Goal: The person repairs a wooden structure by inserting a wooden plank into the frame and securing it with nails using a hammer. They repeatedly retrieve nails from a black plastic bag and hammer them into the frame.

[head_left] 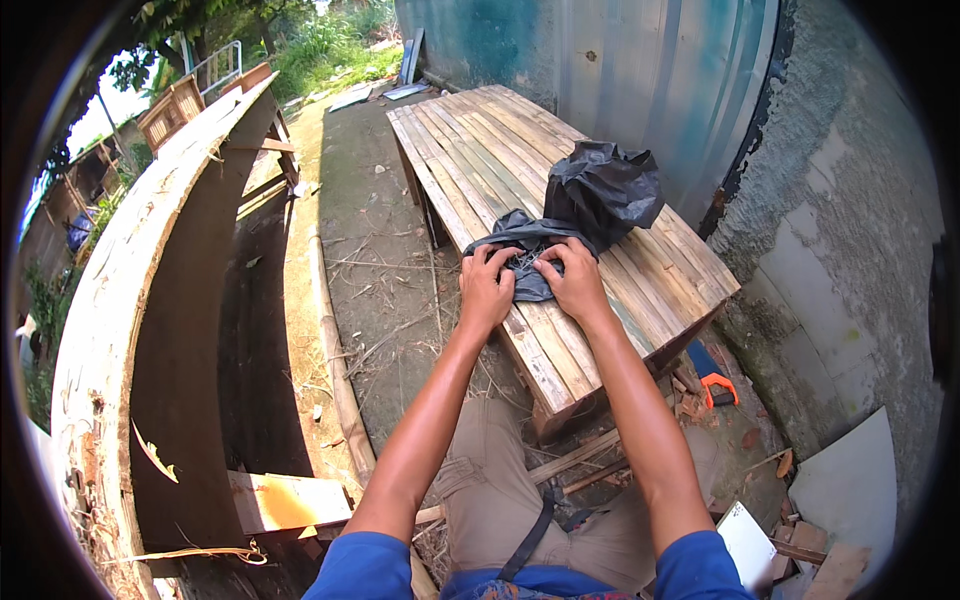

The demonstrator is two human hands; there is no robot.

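Observation:
On the slatted wooden bench (480, 130) lies a black plastic bag (535, 290), its mouth spread wide. Inside it is a small heap of thin grey metal pieces (524, 258) that look like nails. My left hand (487, 288) is closed on the bag's left edge, fingers curled in toward the heap. From the right, my right hand (574, 277) pinches the bag beside the heap, thumb and forefinger close to the metal pieces. Just beyond my right hand a second bulky, crumpled black plastic mass (605, 190) rests on the slats; whether it joins the opened bag I cannot tell.
A handsaw with an orange handle (718, 391) lies on the ground right of the bench. A rough wall (840, 250) and a metal sheet (655, 100) border the right side. A long wooden board (110, 350) stands at left. Wood scraps (840, 570) lie at lower right.

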